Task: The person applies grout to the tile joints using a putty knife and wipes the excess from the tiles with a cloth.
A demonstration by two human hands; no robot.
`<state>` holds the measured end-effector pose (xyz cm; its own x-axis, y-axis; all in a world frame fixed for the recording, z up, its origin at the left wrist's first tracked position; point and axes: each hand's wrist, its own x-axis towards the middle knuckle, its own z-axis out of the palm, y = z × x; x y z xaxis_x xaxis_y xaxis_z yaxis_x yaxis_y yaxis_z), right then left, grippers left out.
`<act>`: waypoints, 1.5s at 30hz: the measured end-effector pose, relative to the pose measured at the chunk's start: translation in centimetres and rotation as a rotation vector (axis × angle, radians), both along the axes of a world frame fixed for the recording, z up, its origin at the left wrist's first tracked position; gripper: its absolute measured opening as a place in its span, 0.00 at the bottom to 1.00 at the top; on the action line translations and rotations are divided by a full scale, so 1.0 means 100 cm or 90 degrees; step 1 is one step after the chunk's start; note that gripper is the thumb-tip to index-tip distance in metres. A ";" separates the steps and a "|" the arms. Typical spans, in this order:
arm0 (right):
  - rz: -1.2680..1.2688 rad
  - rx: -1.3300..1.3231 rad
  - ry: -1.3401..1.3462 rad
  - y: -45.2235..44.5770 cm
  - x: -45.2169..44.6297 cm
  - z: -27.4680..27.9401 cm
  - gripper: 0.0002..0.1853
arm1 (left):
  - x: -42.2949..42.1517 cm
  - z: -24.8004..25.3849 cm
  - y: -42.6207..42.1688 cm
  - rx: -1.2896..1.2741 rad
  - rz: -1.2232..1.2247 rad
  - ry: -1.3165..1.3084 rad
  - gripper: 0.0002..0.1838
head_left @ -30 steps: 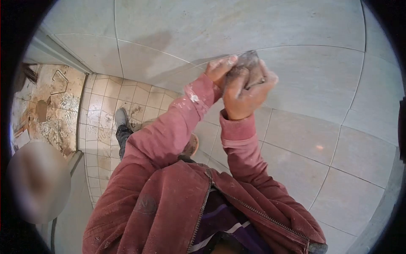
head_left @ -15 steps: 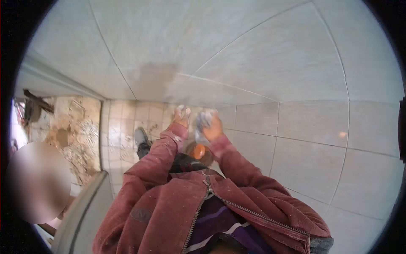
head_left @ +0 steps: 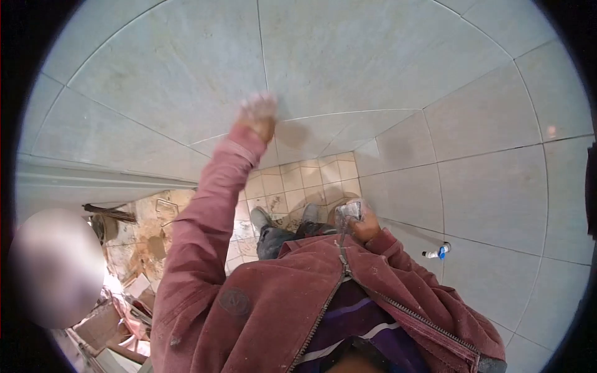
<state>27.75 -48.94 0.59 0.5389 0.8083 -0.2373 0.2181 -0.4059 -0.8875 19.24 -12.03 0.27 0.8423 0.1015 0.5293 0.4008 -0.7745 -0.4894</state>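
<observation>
My left hand [head_left: 256, 118] is raised to the pale tiled wall [head_left: 348, 56], near a white grout line. Motion blurs its fingers, which look whitened at the tips, so their grip is unclear; nor can I tell whether they touch the tile. Close to my body on the right, my right hand [head_left: 365, 225] is closed around a small grey, white-smeared bundle [head_left: 349, 211]. Whether that bundle is a cloth or a bag is not clear.
Below is a stained tiled floor [head_left: 273, 184] where my shoes stand. A small pipe fitting with a blue part [head_left: 443, 250] juts from the right wall. Left, beyond a pale frame edge [head_left: 93, 174], are a broom-like bundle of bristles [head_left: 115, 213], a blurred-out round area and clutter.
My left hand has risen from low near the floor to higher on the wall. My right hand has drawn back toward my body with the grey bundle. The view has shifted; an orange object is no longer visible.
</observation>
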 end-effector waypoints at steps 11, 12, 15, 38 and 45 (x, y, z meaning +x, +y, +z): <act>0.026 0.008 -0.107 -0.003 0.013 -0.008 0.18 | 0.000 0.110 -0.008 -0.067 0.000 -0.039 0.42; 0.023 0.014 -0.103 0.000 0.012 -0.005 0.18 | 0.005 0.144 -0.003 -0.045 -0.011 -0.129 0.42; 0.040 -0.034 -0.195 0.007 0.008 0.018 0.17 | 0.018 0.220 0.005 -0.018 -0.030 -0.326 0.42; -0.069 0.513 -0.625 0.254 0.011 0.235 0.15 | -0.118 0.040 -0.083 -0.998 -0.059 0.224 0.29; -0.142 0.441 -0.649 0.263 -0.017 0.157 0.18 | -0.276 0.024 -0.066 -1.027 0.074 -0.003 0.27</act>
<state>26.03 -22.64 16.33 0.3680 0.4639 0.8059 0.9171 -0.0381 -0.3968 -8.40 -18.60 2.62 0.7895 0.5857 -0.1837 0.4903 -0.4218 0.7627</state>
